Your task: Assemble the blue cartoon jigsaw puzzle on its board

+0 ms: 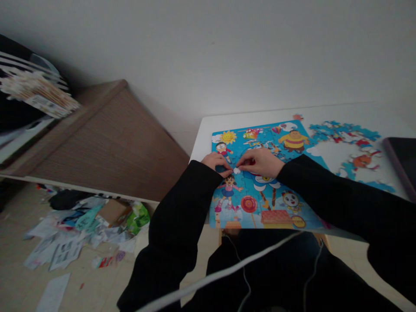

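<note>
The head camera looks forward and down past both sleeves to a puzzle on a table, fairly near and right of centre. Its wide view spans the wall above, the cabinet and floor at left, and the person's lap closest below.

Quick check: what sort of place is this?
Probably a room in a home: a jigsaw puzzle lies on a white table beside brown furniture, and papers and packaging litter the floor.
</note>
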Action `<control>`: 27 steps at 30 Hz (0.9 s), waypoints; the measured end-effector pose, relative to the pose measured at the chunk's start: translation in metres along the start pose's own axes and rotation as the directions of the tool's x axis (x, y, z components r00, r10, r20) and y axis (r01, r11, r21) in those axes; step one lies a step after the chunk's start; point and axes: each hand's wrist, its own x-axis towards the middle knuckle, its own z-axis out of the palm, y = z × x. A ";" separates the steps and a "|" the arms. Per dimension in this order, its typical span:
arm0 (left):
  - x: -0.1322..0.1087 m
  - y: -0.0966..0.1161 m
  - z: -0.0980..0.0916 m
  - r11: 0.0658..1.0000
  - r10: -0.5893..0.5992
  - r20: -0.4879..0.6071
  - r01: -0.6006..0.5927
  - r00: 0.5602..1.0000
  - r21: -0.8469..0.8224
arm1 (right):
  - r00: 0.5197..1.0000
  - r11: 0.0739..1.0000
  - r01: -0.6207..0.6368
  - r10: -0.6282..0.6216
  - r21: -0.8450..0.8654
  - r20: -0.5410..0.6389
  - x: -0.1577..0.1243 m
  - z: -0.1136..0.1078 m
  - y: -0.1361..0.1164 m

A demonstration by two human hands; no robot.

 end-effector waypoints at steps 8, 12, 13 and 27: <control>-0.002 0.010 -0.010 0.991 0.067 0.100 -0.077 0.993 0.105 | 0.995 0.994 0.090 -0.087 -0.068 0.056 0.000 -0.003 0.000; -0.002 0.011 -0.009 0.981 0.081 0.112 -0.099 0.990 0.166 | 0.991 0.985 0.116 -0.105 -0.129 0.088 0.001 -0.006 0.002; -0.002 0.011 -0.008 0.981 0.080 0.104 -0.097 0.991 0.170 | 0.989 0.983 0.122 -0.108 -0.134 0.104 0.001 -0.007 0.003; -0.003 0.015 -0.009 0.993 0.078 0.065 -0.083 0.995 0.081 | 0.989 0.998 0.056 -0.052 -0.024 0.137 -0.002 -0.007 -0.002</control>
